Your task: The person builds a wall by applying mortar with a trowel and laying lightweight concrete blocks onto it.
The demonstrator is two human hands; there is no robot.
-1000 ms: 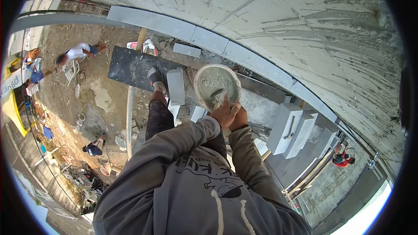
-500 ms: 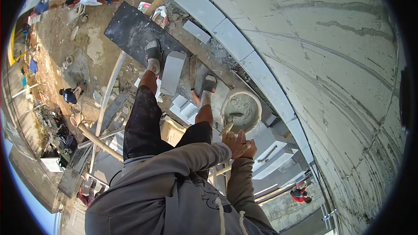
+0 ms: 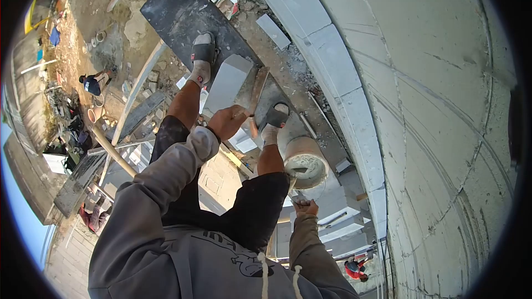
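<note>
My left hand (image 3: pixel 226 122) reaches down by the long grey blocks. Its fingertips are beside a long flat tool (image 3: pixel 257 89) with a brown handle, maybe a saw; whether they grip it is hidden. My right hand (image 3: pixel 306 207) is closed just below a bucket of wet mortar (image 3: pixel 288 164). A thin curved line, perhaps the bucket's wire handle, runs near the fingers, but what they hold I cannot make out. A trowel (image 3: pixel 300 170) lies with its blade in the mortar. One pale block (image 3: pixel 228 83) lies on the dark plank, between my feet.
I stand on a dark plank (image 3: pixel 180 8). At right rises a curved plastered wall (image 3: pixel 432 83), edged by a row of grey blocks (image 3: pixel 354 111). More blocks (image 3: pixel 338 216) are stacked below the bucket. Poles (image 3: pixel 127 99) cross at left. Several people are around, one in red (image 3: pixel 355 269).
My left hand has left my right hand and swung up and left to the flat tool. My right hand has dropped slightly. The view has turned, and the bucket's outer side now shows.
</note>
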